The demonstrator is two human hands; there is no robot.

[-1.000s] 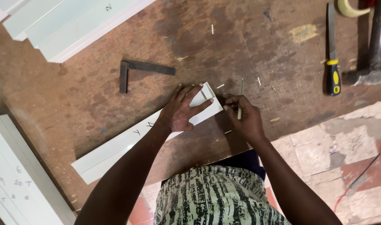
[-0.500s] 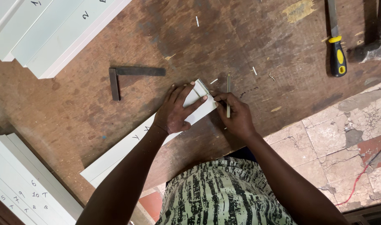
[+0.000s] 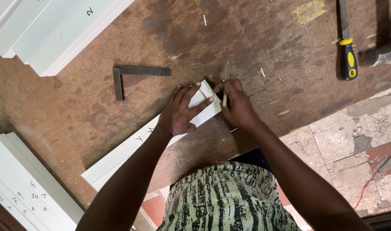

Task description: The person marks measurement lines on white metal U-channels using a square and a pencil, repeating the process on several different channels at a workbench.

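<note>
Left hand (image 3: 182,111) spread flat, pressing white strip (image 3: 131,149) onto bench (image 3: 247,34). Right hand (image 3: 238,105) gripping pencil (image 3: 225,83) at strip's end.

You are in a woodworking shop. The worn brown table (image 3: 75,107) is scarred and littered with splinters. A metal try square (image 3: 135,73) lies on it, a file with a yellow and black handle (image 3: 348,60) sits at the far right beside a hammer (image 3: 386,47), and stacks of white numbered boards (image 3: 54,30) line its edges. The floor (image 3: 353,137) below is cracked tile.
</note>
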